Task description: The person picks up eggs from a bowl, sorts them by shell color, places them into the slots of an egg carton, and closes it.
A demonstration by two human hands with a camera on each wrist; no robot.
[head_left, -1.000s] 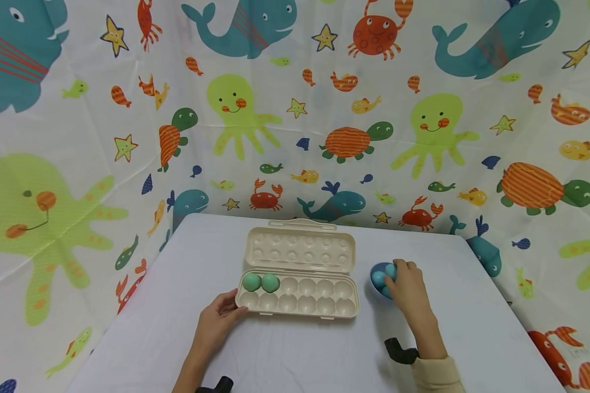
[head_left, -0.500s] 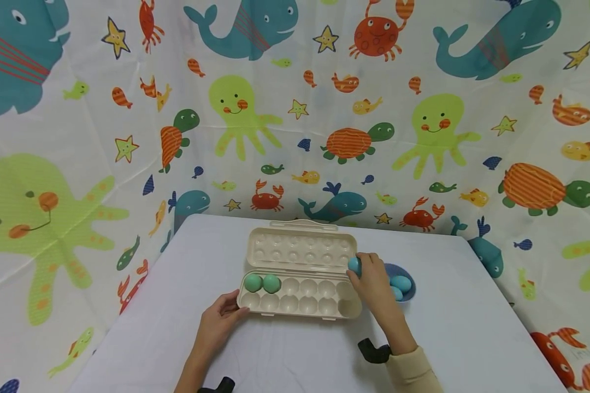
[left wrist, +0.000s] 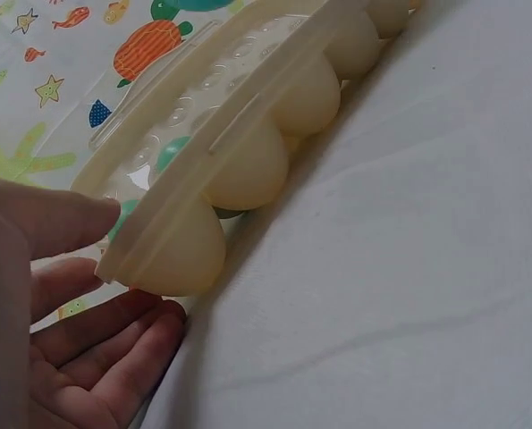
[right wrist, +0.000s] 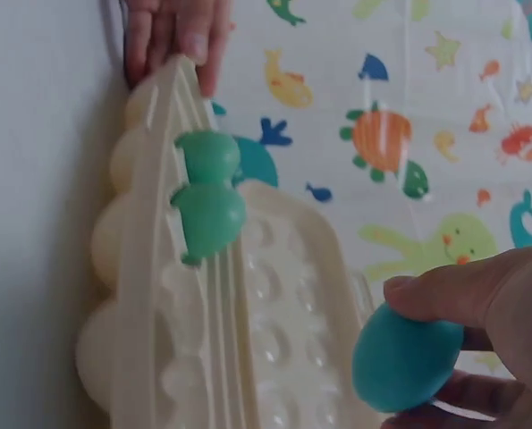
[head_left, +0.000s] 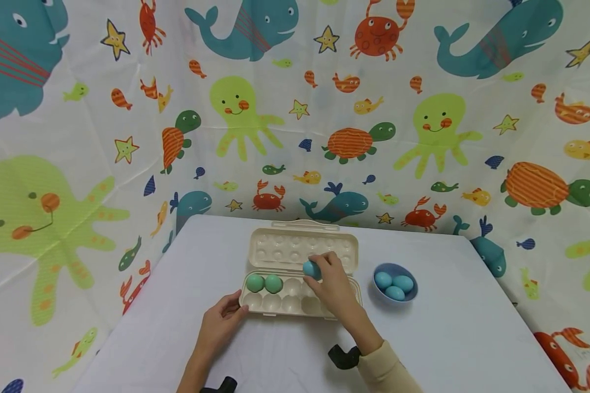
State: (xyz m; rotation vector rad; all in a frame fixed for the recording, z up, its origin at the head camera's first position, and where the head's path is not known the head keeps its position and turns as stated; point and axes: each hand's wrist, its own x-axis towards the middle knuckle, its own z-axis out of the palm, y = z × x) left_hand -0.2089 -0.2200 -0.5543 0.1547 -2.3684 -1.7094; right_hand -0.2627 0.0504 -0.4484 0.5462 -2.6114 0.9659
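Note:
A beige egg carton (head_left: 271, 302) lies open on the table, its lid (head_left: 295, 248) folded back. Two green eggs (head_left: 273, 284) fill the two leftmost cups of the back row. Over the carton, right of the green eggs, my right hand (head_left: 335, 289) pinches a blue egg (right wrist: 404, 359) between thumb and fingers. That hand hides several cups at the carton's right. My left hand (head_left: 220, 323) grips the carton's left end, thumb at the rim and fingers (left wrist: 127, 344) below it.
To the right of the carton stands a small blue bowl (head_left: 407, 300) holding three blue eggs (head_left: 395, 293). White cloth (head_left: 462, 327) covers the table. A curtain (head_left: 295, 164) printed with sea animals hangs behind and at the sides.
My right hand has taken a blue egg from the bowl and carried it left over the carton. The left hand has stayed at the carton's left end.

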